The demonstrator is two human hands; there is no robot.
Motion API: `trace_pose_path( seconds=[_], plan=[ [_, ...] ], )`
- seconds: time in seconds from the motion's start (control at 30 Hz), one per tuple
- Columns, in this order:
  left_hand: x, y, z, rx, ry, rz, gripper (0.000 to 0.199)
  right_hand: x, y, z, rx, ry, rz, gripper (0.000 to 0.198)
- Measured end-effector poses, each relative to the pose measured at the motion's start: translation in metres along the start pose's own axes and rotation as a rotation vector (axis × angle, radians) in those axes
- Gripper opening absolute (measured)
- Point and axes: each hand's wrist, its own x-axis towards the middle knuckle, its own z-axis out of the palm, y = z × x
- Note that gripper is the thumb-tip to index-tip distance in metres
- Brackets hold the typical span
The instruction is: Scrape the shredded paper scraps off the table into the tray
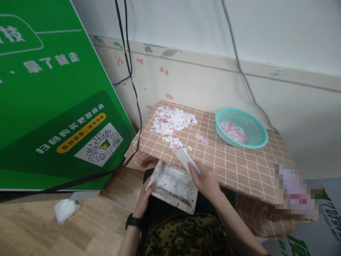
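Observation:
My left hand (145, 195) grips the left rim of a shallow, stained whitish tray (170, 199), held tilted over my lap by the table's front edge. Inside it lie white paper scraps (173, 179) with a few red bits. My right hand (206, 179) is closed around a flat white strip (184, 160), whose far end points toward the table above the tray's right side. Just beyond, a small cluster of scraps lies on the cloth, and behind it a larger pile of white and pink paper scraps (173, 120).
A turquoise plastic basin (259, 140) with pink and white bits stands at the back right of the checked tablecloth (239, 167). Pink shreds (201, 139) lie mid-table. A green panel (53, 106) rises at left; a black cable (137, 103) hangs beside it. A white bag (65, 209) lies on the floor.

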Motion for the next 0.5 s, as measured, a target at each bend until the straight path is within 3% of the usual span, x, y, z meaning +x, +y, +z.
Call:
trace_pose_path(
  seconds=[0.2, 0.4, 0.5],
  plan=[
    [-0.003, 0.004, 0.001, 0.014, 0.053, -0.033, 0.060, -0.017, 0.002, -0.016, -0.052, 0.045, 0.114, 0.037],
    [-0.003, 0.008, 0.003, -0.012, 0.008, -0.023, 0.059, -0.025, 0.015, -0.043, -0.100, 0.100, 0.226, 0.040],
    [-0.003, 0.009, 0.003, -0.011, -0.002, 0.002, 0.059, -0.023, 0.014, -0.045, -0.100, 0.116, 0.264, 0.041]
  ],
)
